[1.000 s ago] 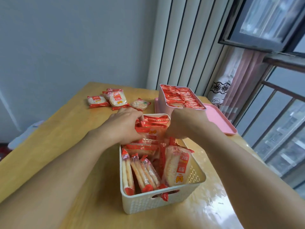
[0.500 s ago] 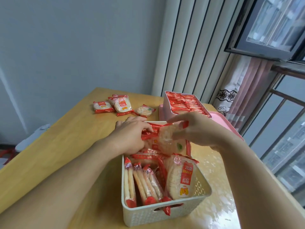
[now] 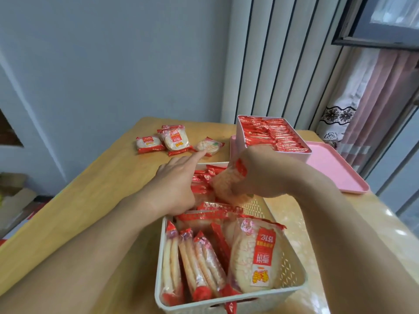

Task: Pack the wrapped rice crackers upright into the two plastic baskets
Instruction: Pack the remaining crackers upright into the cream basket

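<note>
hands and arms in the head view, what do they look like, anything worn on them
Two bare arms come in from the bottom corners of the frame, uncovered all the way to its edge: no sleeves show. The left hand and right hand wear no gloves, and no watch, bracelet or ring shows on the parts in view. No markings are visible; the fingernails look short and unpainted.

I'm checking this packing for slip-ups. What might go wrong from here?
1. The right hand holds a cracker pack tilted over the white basket; set down that way, it may end up slanted rather than upright.
2. The large pack at the near end leans instead of standing, so it could topple flat.
3. The left hand, with a finger extended, reaches over packed rows and might knock them askew.
</note>
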